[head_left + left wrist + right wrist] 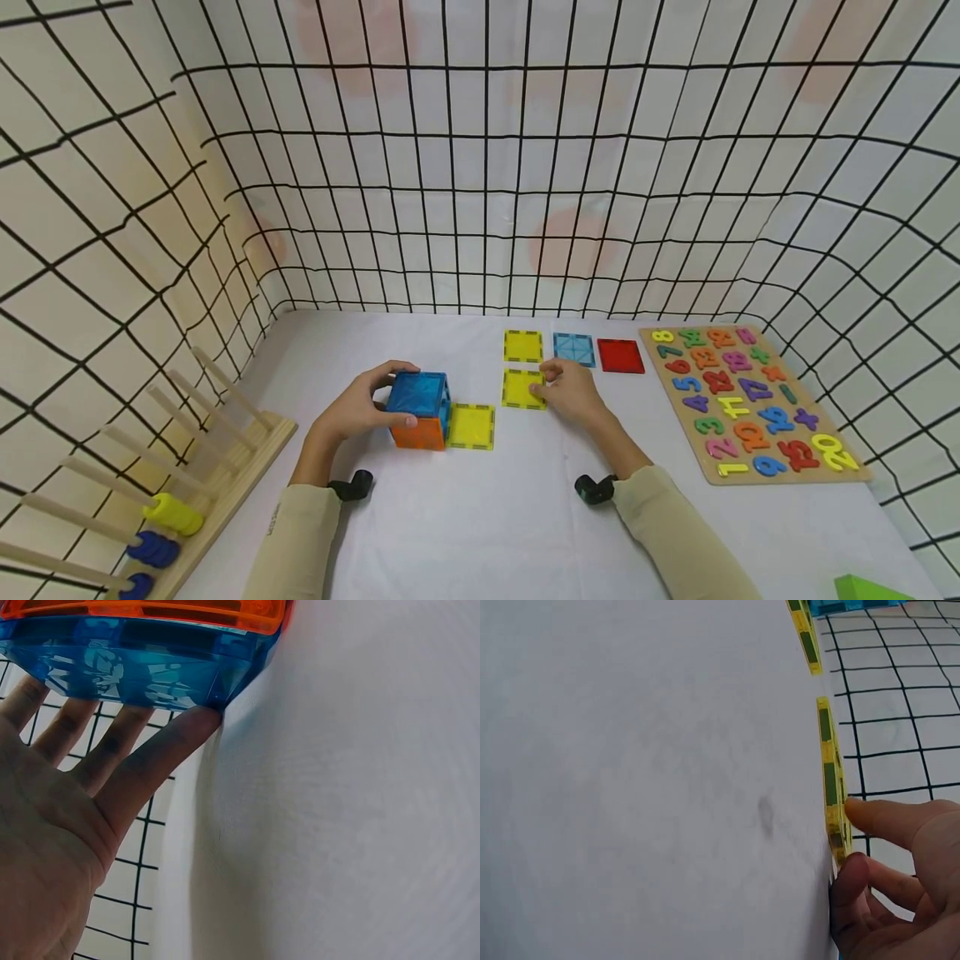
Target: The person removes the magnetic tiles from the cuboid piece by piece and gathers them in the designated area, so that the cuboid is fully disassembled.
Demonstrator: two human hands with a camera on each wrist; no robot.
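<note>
A cube of magnetic tiles [417,411], blue on top and orange in front, stands at centre left. My left hand [363,408] grips it from the left, thumb along the front top edge and fingers at the far side. In the left wrist view, the fingertips meet the cube's blue side [127,671]. Against the cube's right side lies a flat yellow tile [471,427]. Farther right, my right hand [573,390] pinches the right edge of another yellow tile [522,389]. The right wrist view has the thumb [877,817] on its face and fingers at its edge.
Behind lie a third yellow tile [522,345], a light blue tile [573,349] and a red tile [621,356]. A wooden number board [693,412] is at right, a wooden peg rack [247,467] at left. Black wire mesh [487,208] encloses the back and sides. A green block [866,588] sits front right.
</note>
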